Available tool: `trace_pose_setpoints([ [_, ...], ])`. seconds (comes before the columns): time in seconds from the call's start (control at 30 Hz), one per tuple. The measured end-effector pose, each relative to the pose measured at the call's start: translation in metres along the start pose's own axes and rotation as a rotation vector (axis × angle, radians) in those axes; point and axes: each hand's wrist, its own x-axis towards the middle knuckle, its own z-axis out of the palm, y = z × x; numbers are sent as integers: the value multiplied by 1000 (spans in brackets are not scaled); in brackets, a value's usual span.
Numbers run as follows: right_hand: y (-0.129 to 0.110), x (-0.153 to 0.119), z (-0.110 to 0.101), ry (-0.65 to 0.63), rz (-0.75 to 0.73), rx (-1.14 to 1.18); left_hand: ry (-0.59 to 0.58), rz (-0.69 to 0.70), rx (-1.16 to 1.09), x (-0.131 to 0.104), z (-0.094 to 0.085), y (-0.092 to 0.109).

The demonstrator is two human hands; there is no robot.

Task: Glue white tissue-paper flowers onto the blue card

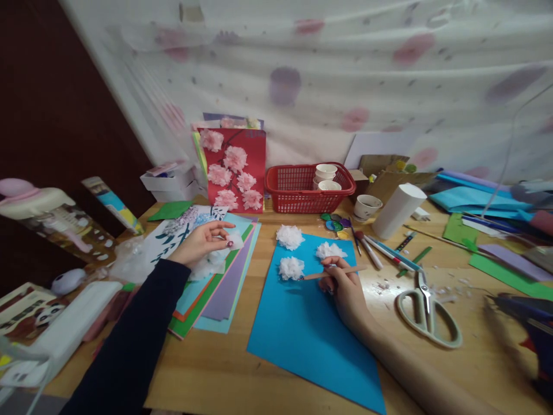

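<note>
My left hand (202, 243) pinches a small square of white tissue paper (235, 240) between thumb and fingers, above a pile of more tissue pieces (210, 264). Closed around a wooden pencil (314, 276) is my right hand (348, 293), over the upper part of a blue paper sheet (302, 340). The pencil's dark tip points left, close beside the lower edge of one ruffled white tissue flower (291, 268). Two more such flowers sit higher on the sheet, one at its top left corner (289, 237) and one to the right (330, 250).
Coloured papers (216, 311) lie under the tissue pile. Behind stand a red card with pink flowers (256, 144) and a red basket (294, 203) holding paper cups. At right are scissors (427, 311), a white roll (398, 212) and a glue gun (525, 323); a bottle (64, 225) stands left.
</note>
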Motion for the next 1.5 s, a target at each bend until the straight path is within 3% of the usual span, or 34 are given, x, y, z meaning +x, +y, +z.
trace_pose_setpoints([
  [0.13,-3,-1,2,-32,-4,51,-123,24,-150,-3,36,-2],
  [0.33,-6,-11,6,-162,30,29,-461,-19,-281,-18,96,-11],
  [0.5,-8,-20,9,-234,57,18,-443,-28,-279,-30,121,-16],
  [0.73,-5,-21,7,-238,69,16,-320,-7,-124,-36,129,-15],
  [0.97,-6,-21,8,-233,74,2,-352,-46,-100,-41,131,-14],
  [1.1,-7,-20,8,-221,64,33,-360,-80,-136,-40,131,-18],
  [1.5,-9,-17,7,-145,67,17,-232,-86,-256,-35,128,-17],
])
